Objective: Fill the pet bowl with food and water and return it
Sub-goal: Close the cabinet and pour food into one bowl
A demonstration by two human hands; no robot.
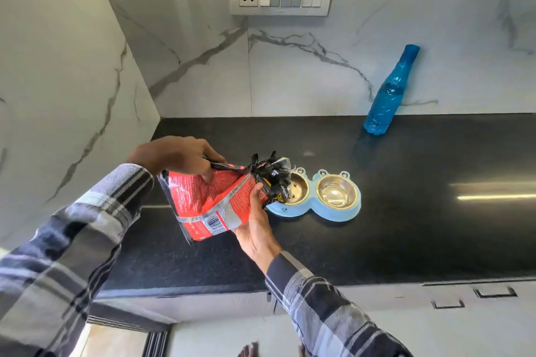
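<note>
At centre frame, the left hand [179, 158] is gripping the bottom end of the red food bag [214, 203] from above, while the right hand [255, 226] is cupping the bag from below with its thumb curled over the front, tilting the crumpled black mouth over the left steel cup of the blue double pet bowl [319, 206]. The bowl is sitting on the black countertop [420, 226] just right of centre, its right cup showing bare metal. A blue water bottle [390, 93] is standing at upper right against the marble wall [304, 72], well apart from the bowl.

Head view: looks forward-down at countertop [406, 226], close range.
</note>
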